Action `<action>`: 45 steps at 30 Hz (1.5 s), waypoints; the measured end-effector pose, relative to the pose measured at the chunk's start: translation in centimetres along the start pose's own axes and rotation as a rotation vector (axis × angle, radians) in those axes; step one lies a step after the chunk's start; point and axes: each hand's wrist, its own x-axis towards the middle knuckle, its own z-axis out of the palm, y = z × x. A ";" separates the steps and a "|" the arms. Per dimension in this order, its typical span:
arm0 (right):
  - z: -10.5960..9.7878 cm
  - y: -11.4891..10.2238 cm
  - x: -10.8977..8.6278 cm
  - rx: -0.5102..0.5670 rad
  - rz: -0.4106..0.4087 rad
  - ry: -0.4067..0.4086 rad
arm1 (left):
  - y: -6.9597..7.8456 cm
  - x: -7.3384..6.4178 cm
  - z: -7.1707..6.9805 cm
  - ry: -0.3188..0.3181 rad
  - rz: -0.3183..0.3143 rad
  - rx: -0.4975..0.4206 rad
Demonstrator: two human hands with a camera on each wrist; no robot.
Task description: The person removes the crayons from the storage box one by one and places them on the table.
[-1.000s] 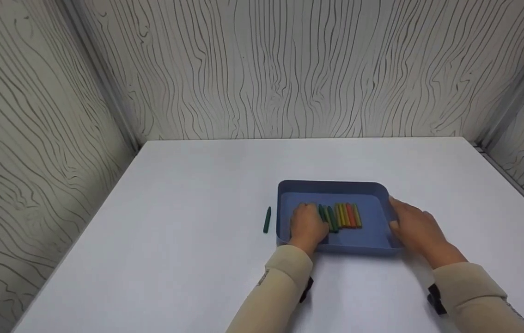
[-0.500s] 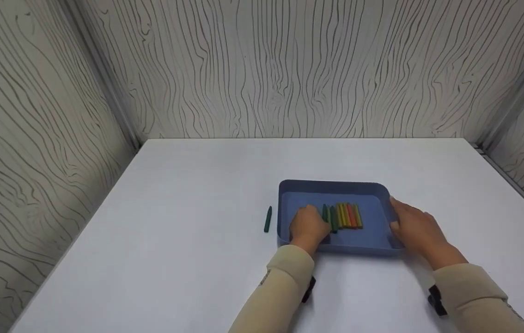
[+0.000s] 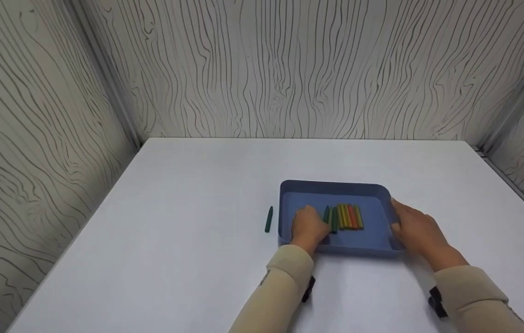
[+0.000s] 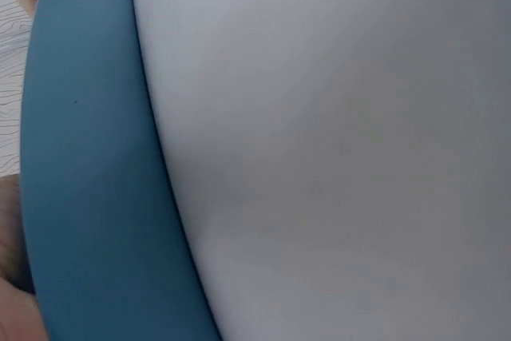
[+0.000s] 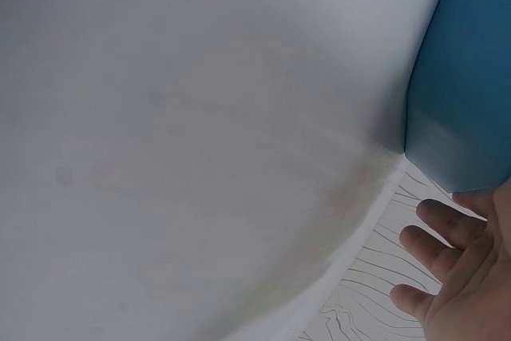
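Inside a shallow blue tray [image 3: 368,240] lies a row of crayons; at its left are green crayons [image 3: 334,219], then yellow crayons [image 3: 342,216] and a red-orange crayon [image 3: 351,216]. My left hand [image 3: 307,227] is inside the tray with curled fingers, its thumb over the lower end of the leftmost green crayon [image 3: 326,212]; the back of the hand hides its fingertips. At the tray's right wall, my right hand [image 3: 419,231] grips the rim, thumb on the inner side. In the right wrist view that hand's other fingers [image 5: 431,253] spread loosely past the tray's corner.
One dark green crayon [image 3: 269,219] lies alone on the white table [image 3: 174,222], just left of the tray. Wood-patterned panels [image 3: 262,69] enclose the table at the back and sides. The left wrist view mostly shows the tray's outer wall [image 4: 96,157].
My left hand has shifted slightly right, and the green crayons have moved closer together toward the yellow ones. My right hand stays on the tray's right rim.
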 end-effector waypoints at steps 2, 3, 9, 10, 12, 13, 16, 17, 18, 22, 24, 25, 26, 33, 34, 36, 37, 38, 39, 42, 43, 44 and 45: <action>0.0 0.0 0.0 -0.001 -0.001 -0.003 | -0.1 0.1 0.0 -0.005 -0.010 -0.038; 0.0 0.0 0.0 -0.001 -0.001 -0.006 | -0.2 0.1 0.0 -0.008 -0.013 -0.059; -0.1 -0.1 0.0 0.017 0.029 -0.049 | -0.2 0.3 -0.5 -0.011 -0.008 -0.111; -0.1 -0.2 0.0 0.020 0.033 -0.055 | -0.2 0.3 -0.6 -0.010 -0.005 -0.112; -0.1 -0.2 0.0 0.024 0.033 -0.057 | -0.2 0.4 -0.9 -0.008 -0.001 -0.124; -0.1 -0.2 0.1 0.026 0.031 -0.055 | -0.2 0.5 -1.1 -0.008 0.009 -0.131; -0.1 -0.2 0.1 0.027 0.029 -0.054 | -0.2 0.7 -1.7 -0.010 0.030 -0.147; 0.0 -0.2 0.1 0.028 0.029 -0.053 | -0.3 0.7 -2.0 -0.006 0.042 -0.147; 0.0 -0.1 0.1 0.028 0.028 -0.052 | -0.3 0.8 -2.2 -0.004 0.052 -0.149; 0.0 -0.1 0.1 0.028 0.026 -0.047 | -0.5 1.0 -3.5 -0.003 0.074 -0.167; 0.0 0.0 0.1 0.028 0.025 -0.045 | -0.8 1.1 -4.1 0.003 0.086 -0.178; 0.1 0.0 0.2 0.027 0.026 -0.045 | -0.9 1.2 -4.4 0.007 0.092 -0.182; 0.1 0.0 0.2 0.025 0.025 -0.043 | -1.1 1.2 -4.7 0.015 0.096 -0.183; 0.1 0.1 0.1 0.012 0.022 -0.028 | -2.6 1.8 -6.7 0.062 0.100 -0.205; 0.1 0.1 0.1 0.014 0.020 -0.025 | -2.8 1.9 -7.0 0.066 0.094 -0.215; 0.1 0.1 0.1 0.016 0.013 -0.022 | -3.3 2.0 -7.6 0.073 0.078 -0.232; 0.0 0.1 0.1 0.019 0.010 -0.020 | -3.6 2.1 -7.9 0.077 0.072 -0.235; 0.0 0.1 0.1 0.022 0.007 -0.019 | -3.9 2.2 -8.2 0.079 0.061 -0.237; 0.0 0.1 0.1 0.024 0.005 -0.020 | -4.2 2.3 -8.4 0.082 0.052 -0.234; -0.1 0.1 0.1 0.025 0.006 -0.027 | -5.1 2.5 -9.2 0.088 0.036 -0.226; -0.1 0.1 0.1 0.026 0.009 -0.030 | -5.4 2.5 -9.4 0.091 0.034 -0.224; -0.1 0.2 0.2 0.026 0.011 -0.035 | -5.7 2.5 -9.6 0.094 0.030 -0.220; -0.1 0.2 0.2 0.026 0.014 -0.039 | -6.0 2.5 -9.8 0.099 0.029 -0.215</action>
